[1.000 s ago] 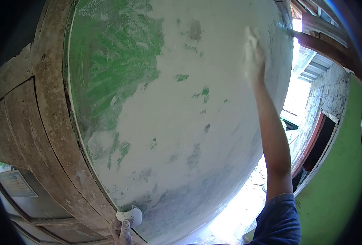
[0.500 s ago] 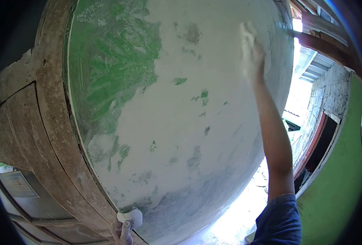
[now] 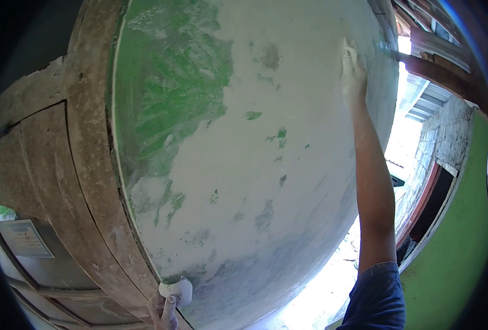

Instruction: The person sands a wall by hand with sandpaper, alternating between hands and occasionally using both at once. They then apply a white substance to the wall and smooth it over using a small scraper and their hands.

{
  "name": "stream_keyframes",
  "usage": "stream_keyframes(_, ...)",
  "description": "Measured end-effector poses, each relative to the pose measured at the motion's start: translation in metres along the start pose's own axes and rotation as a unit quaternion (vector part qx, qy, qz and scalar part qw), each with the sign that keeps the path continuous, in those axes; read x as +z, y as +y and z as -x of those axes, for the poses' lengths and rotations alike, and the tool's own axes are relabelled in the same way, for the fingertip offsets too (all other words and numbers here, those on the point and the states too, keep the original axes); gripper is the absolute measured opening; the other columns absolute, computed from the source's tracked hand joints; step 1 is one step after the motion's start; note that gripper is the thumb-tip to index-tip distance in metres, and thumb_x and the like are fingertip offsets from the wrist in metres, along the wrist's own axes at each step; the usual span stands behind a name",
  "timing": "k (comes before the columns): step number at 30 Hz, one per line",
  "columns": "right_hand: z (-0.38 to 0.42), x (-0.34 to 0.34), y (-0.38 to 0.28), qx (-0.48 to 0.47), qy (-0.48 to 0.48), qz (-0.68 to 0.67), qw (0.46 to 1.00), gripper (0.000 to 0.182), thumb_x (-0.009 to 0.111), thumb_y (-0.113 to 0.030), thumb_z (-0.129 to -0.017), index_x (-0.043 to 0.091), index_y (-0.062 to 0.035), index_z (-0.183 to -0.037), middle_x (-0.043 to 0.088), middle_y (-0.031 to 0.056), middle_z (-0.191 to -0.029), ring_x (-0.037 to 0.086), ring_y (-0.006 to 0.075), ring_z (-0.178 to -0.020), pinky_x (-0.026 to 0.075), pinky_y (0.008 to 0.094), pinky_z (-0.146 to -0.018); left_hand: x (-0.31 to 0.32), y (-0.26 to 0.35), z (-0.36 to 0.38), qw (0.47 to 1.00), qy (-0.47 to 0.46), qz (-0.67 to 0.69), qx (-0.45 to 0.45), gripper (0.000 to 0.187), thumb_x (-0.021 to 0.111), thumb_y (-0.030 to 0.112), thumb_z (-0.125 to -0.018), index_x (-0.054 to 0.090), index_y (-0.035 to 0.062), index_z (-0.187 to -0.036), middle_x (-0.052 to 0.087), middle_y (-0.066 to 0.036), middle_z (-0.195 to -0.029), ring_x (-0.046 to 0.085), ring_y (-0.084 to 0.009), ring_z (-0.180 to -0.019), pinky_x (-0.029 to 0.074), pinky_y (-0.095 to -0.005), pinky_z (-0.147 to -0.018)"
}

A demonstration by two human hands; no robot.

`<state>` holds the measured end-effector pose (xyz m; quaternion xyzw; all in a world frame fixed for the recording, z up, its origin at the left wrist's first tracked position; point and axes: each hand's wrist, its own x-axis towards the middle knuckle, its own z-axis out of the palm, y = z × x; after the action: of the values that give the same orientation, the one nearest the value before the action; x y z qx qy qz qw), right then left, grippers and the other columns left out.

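My right hand (image 3: 354, 69), white with powder, is raised high against the wall panel (image 3: 310, 181). Its fingers are curled at the pale surface, and I cannot tell what is in them. At the bottom left, my left hand (image 3: 164, 312) grips a small white rounded piece (image 3: 177, 291), its thumb pressed on the near side. That piece overlaps the panel's lower left edge in this view. Whitish coating covers most of the panel, a green painted patch (image 3: 167, 93) shows at the upper left, and small green and grey spots dot the middle.
A worn wooden frame (image 3: 90, 137) borders the panel on the left, with a glazed window and a paper notice (image 3: 24, 238) below. To the right are a bright opening, a rough block wall (image 3: 444, 129), a dark doorway and a green wall (image 3: 453, 247). Wooden beams (image 3: 442, 74) cross overhead.
My view has shifted, so the panel sits a little further right and lower. My right hand appears slightly lower and further right, sharper than before. My left hand still grips the white piece.
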<state>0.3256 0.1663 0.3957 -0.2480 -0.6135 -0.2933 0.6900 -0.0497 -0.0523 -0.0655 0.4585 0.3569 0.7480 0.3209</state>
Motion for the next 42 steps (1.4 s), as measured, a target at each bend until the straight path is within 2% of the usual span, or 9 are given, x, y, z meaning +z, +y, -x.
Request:
stream_keyframes(8, 0.046, 0.015, -0.084, -0.313, -0.135, 0.020, 0.940, 0.037, 0.053, 0.000, -0.088, 0.057, -0.0122, -0.124, 0.041, 0.0142, -0.142, 0.041, 0.0269, -0.129, 0.030, 0.0342, -0.109, 0.003, -0.001, 0.000, 1.000, -0.003, 0.021, -0.003, 0.041, 0.060, 0.027, -0.090, 0.056, -0.0064, -0.113, 0.065, -0.010, -0.099, 0.061, -0.0166, -0.087, 0.048, -0.0306, -0.077)
stream_keyframes(14, -0.043, 0.024, -0.039, -0.192, -0.039, -0.068, 0.978, 0.026, 0.049, -0.010, -0.094, 0.059, -0.0114, -0.118, 0.050, 0.0124, -0.134, 0.044, 0.0278, -0.127, 0.034, 0.0355, -0.106, 0.003, -0.004, 0.001, 1.000, -0.001, 0.031, -0.005, 0.042, 0.061, 0.027, -0.089, 0.057, -0.0067, -0.113, 0.065, -0.011, -0.102, 0.062, -0.0175, -0.090, 0.048, -0.0318, -0.079)
stream_keyframes(20, -0.096, 0.045, -0.048, -0.153, 0.041, 0.045, 0.986, 0.026, 0.046, -0.019, -0.097, 0.057, -0.0099, -0.118, 0.054, 0.0161, -0.128, 0.046, 0.0251, -0.125, 0.037, 0.0339, -0.101, 0.005, 0.000, 0.001, 1.000, -0.001, 0.006, 0.002, 0.042, 0.059, 0.026, -0.089, 0.057, -0.0079, -0.113, 0.065, -0.012, -0.103, 0.062, -0.0196, -0.093, 0.047, -0.0329, -0.084)
stream_keyframes(25, -0.071, 0.061, -0.125, -0.204, -0.024, -0.038, 0.978, 0.034, 0.043, -0.025, -0.098, 0.053, -0.0127, -0.128, 0.047, 0.0099, -0.137, 0.043, 0.0235, -0.128, 0.032, 0.0317, -0.106, 0.010, 0.007, 0.000, 0.999, -0.007, 0.029, 0.028, 0.041, 0.058, 0.025, -0.089, 0.058, -0.0083, -0.113, 0.065, -0.013, -0.103, 0.062, -0.0198, -0.095, 0.047, -0.0330, -0.085)
stream_keyframes(29, -0.025, 0.079, -0.156, -0.410, -0.057, -0.049, 0.909, 0.035, 0.047, -0.024, -0.096, 0.051, -0.0172, -0.131, 0.043, 0.0061, -0.142, 0.040, 0.0223, -0.131, 0.031, 0.0313, -0.108, 0.008, 0.000, -0.001, 0.999, -0.015, 0.034, 0.013, 0.039, 0.057, 0.023, -0.090, 0.057, -0.0081, -0.114, 0.065, -0.014, -0.104, 0.062, -0.0198, -0.096, 0.047, -0.0336, -0.086)
stream_keyframes(32, -0.019, 0.066, -0.161, -0.439, -0.094, 0.038, 0.893, 0.035, 0.045, -0.025, -0.097, 0.051, -0.0154, -0.130, 0.045, 0.0067, -0.140, 0.042, 0.0226, -0.129, 0.032, 0.0312, -0.107, 0.010, 0.007, -0.001, 1.000, -0.014, 0.011, 0.004, 0.039, 0.057, 0.022, -0.090, 0.057, -0.0079, -0.115, 0.065, -0.014, -0.106, 0.061, -0.0200, -0.097, 0.047, -0.0336, -0.087)
stream_keyframes(37, -0.086, 0.057, -0.107, -0.247, -0.103, -0.135, 0.954, 0.033, 0.049, -0.001, -0.090, 0.055, -0.0022, -0.122, 0.039, 0.0176, -0.142, 0.034, 0.0264, -0.134, 0.027, 0.0337, -0.110, 0.005, 0.004, -0.001, 1.000, -0.022, 0.004, 0.012, 0.041, 0.057, 0.024, -0.090, 0.056, -0.0077, -0.117, 0.064, -0.013, -0.107, 0.061, -0.0199, -0.098, 0.047, -0.0330, -0.087)
stream_keyframes(39, -0.112, 0.056, -0.077, -0.259, 0.010, 0.039, 0.965, 0.035, 0.043, -0.028, -0.098, 0.053, -0.0133, -0.127, 0.052, 0.0081, -0.133, 0.046, 0.0232, -0.126, 0.036, 0.0321, -0.103, 0.004, 0.008, -0.002, 0.999, -0.044, -0.004, 0.012, 0.042, 0.057, 0.024, -0.090, 0.055, -0.0076, -0.117, 0.064, -0.013, -0.107, 0.061, -0.0199, -0.098, 0.046, -0.0328, -0.088)
stream_keyframes(42, -0.112, 0.052, -0.075, -0.136, 0.012, 0.011, 0.991, 0.036, 0.042, -0.032, -0.098, 0.056, -0.0114, -0.124, 0.056, 0.0095, -0.128, 0.050, 0.0233, -0.121, 0.039, 0.0321, -0.099, 0.005, 0.009, -0.002, 0.999, -0.046, -0.005, 0.008, 0.042, 0.057, 0.025, -0.091, 0.055, -0.0077, -0.117, 0.064, -0.013, -0.107, 0.061, -0.0194, -0.098, 0.046, -0.0325, -0.087)
